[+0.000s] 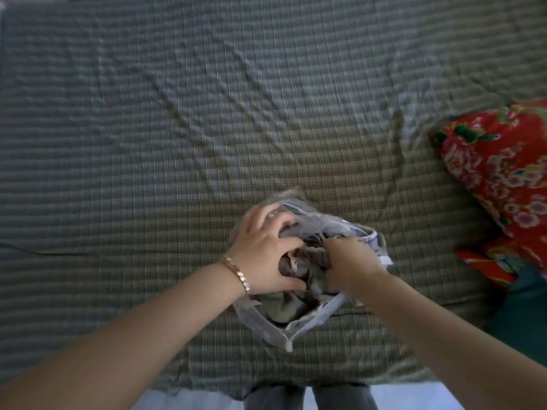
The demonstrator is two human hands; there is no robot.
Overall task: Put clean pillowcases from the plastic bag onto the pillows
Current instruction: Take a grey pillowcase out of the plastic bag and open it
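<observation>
The bag lies on the checked sheet toward 6 o'clock, its mouth open, with a grey pillowcase bunched inside. The left hand curls over the bag's 10 o'clock side and grips the plastic. The right hand, at its 3 o'clock, is fisted on the pillowcase. Red pillows sit at 3 o'clock.

Left hand grips the top of the plastic bag, fingers curled; right hand, fisted at its mouth, clutches the pillowcases.
</observation>
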